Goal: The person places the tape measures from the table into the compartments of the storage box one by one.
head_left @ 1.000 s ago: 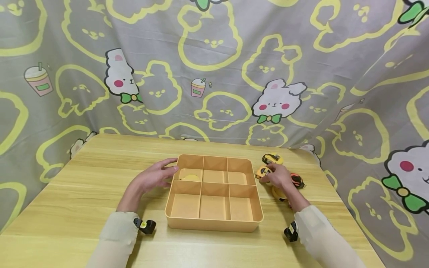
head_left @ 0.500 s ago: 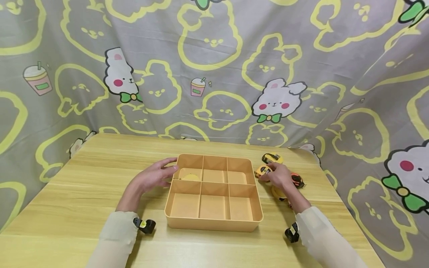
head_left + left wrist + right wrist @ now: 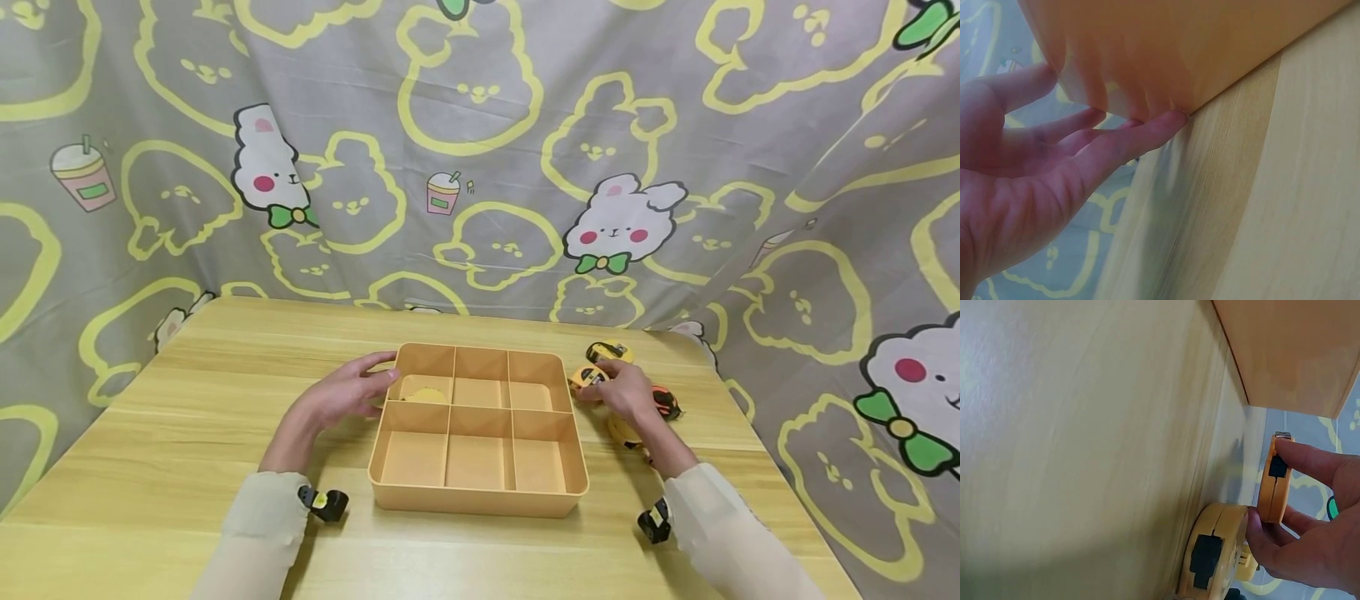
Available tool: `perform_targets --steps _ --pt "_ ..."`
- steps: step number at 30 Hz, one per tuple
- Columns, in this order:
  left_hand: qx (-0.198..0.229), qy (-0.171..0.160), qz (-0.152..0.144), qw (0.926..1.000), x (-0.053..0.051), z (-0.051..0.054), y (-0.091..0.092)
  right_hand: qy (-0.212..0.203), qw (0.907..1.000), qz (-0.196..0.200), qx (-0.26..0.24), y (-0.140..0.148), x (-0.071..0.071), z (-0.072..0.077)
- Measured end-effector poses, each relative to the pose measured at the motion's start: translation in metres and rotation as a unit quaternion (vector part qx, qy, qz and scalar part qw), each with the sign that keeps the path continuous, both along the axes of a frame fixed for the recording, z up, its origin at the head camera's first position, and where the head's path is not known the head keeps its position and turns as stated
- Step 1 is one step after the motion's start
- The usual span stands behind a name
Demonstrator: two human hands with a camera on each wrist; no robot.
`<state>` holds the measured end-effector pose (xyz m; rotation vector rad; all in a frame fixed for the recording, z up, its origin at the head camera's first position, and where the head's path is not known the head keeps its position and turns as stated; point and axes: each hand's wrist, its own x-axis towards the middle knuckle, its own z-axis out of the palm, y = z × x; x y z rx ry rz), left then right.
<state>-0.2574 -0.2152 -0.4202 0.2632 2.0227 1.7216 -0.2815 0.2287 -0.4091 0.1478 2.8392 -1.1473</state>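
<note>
A tan box (image 3: 480, 502) with several compartments sits mid-table. A rounded yellow thing (image 3: 425, 396) lies in its back left compartment, partly hidden by a divider. At the box's left side, my left hand (image 3: 341, 396) touches the outer wall with its fingertips, the fingers spread. To the right of the box, my right hand (image 3: 628, 392) pinches an orange tape measure (image 3: 1274, 481) between thumb and fingers. In the right wrist view, this tape measure stands on edge near the box's corner. A larger yellow tape measure (image 3: 1213, 547) is close under the fingers.
A yellow and black tape measure (image 3: 609, 353) lies behind the right hand. Beside that wrist is a red and black tape measure (image 3: 666, 402), and another yellow one (image 3: 622, 432) is partly covered by the arm. A patterned curtain (image 3: 495, 175) hangs behind the wooden table (image 3: 187, 417).
The orange tape measure has shifted slightly left and up in my right hand, toward the box. The left hand keeps its place against the box.
</note>
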Motion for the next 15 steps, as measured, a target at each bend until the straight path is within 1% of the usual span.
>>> perform_targets --steps 6,11,15 --pt "0.001 0.002 -0.001 1.0000 0.000 0.000 0.000 0.007 1.0000 0.005 0.003 -0.002 0.001 0.004" --pt "0.000 0.003 -0.001 1.0000 0.001 0.000 -0.001 0.026 0.9996 0.007 0.008 -0.004 0.004 0.009" --pt "-0.003 0.004 -0.002 1.0000 0.000 -0.001 -0.001 0.033 0.9994 0.008 0.007 -0.006 0.005 0.013"
